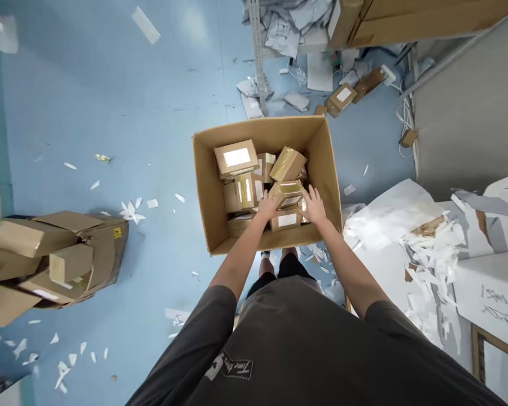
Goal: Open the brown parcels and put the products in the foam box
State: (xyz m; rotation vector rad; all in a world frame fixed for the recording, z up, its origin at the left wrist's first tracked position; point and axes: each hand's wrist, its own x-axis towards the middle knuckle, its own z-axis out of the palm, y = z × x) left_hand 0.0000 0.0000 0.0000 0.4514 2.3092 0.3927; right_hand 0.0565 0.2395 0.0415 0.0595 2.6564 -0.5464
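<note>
Ours: one small taped box (pixel 288 189), likely light, stiff, slick-taped, best taken by its ends, inside the open carton (pixel 266 127); left hand (pixel 268 205) and right hand (pixel 313 205) spread, flanking it.

We're in what looks like a packing area or stockroom: taped, labelled parcels (pixel 237 157) fill an open carton (pixel 205 197), metal shelving (pixel 258 56) holds crumpled bags (pixel 283 34), and paper scraps (pixel 131 212) litter the blue floor (pixel 161 101)!
</note>
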